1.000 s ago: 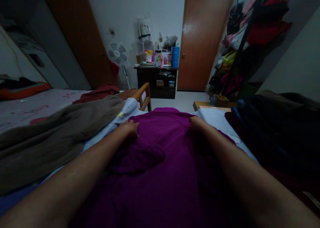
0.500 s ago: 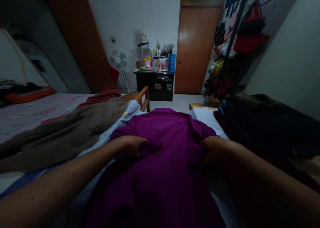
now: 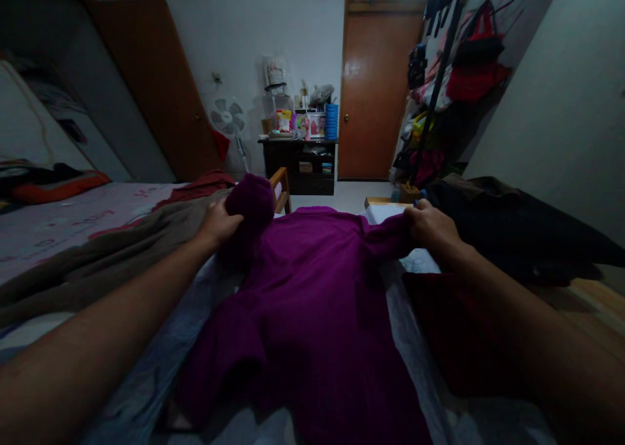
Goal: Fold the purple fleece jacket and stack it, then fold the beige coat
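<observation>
A purple long-sleeved shirt point(image 3: 317, 282) lies spread over a pale, patterned cloth point(image 3: 141, 373), its collar at the far end. My left hand point(image 3: 219, 222) is closed on the left sleeve, which is lifted and bunched above the shirt's shoulder. On the other side, my right hand point(image 3: 432, 227) grips the right sleeve and holds it stretched outward from the body of the shirt. The lower left part of the shirt is rumpled. Its bottom edge runs out of view.
Brown trousers point(image 3: 127, 256) lie to the left on a pink bedsheet point(image 3: 49, 227). On the right are a stack of dark clothes point(image 3: 517, 224) and a dark red folded cloth point(image 3: 459, 341). A wooden chair point(image 3: 280, 188), a fan point(image 3: 228, 118) and a black cabinet point(image 3: 300, 165) stand beyond.
Both hands have moved away from the shirt's middle, outward and up, each pulling a sleeve. The left sleeve is now raised, and the right one is drawn out sideways.
</observation>
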`<move>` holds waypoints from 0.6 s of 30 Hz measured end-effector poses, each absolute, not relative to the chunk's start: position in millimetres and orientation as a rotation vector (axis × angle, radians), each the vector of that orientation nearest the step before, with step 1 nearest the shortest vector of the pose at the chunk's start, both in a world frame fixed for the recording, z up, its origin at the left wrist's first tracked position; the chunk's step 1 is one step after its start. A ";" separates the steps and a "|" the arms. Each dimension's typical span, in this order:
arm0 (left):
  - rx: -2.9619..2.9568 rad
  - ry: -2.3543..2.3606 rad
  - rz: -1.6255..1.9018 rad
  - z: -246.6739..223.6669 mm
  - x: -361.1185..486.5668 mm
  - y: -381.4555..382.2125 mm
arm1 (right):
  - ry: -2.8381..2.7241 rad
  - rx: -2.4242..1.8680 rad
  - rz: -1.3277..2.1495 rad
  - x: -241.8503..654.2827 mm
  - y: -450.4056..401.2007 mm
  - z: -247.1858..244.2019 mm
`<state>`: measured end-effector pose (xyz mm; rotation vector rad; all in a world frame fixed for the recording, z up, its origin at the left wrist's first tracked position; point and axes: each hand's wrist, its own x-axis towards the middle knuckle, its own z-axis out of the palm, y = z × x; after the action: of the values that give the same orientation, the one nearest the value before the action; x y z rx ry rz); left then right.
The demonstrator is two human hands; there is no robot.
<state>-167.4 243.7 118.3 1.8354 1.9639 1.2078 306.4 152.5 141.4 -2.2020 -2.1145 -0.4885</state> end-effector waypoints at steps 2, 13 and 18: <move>1.914 2.127 1.151 115.1 -167.6 247.7 | -2.038 -2.244 -0.561 318.6 158.4 131.7; 2.546 1.910 -0.363 6.7 -163.5 240.0 | -2.507 -1.993 -0.131 286.9 165.8 65.7; 2.506 1.863 -0.445 -2.0 -161.2 237.3 | -2.530 -2.347 0.100 286.6 177.7 55.1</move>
<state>-161.2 237.3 -2.0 2.5065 1.8627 -0.4450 286.6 177.7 55.1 -2.3471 -2.5299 0.0996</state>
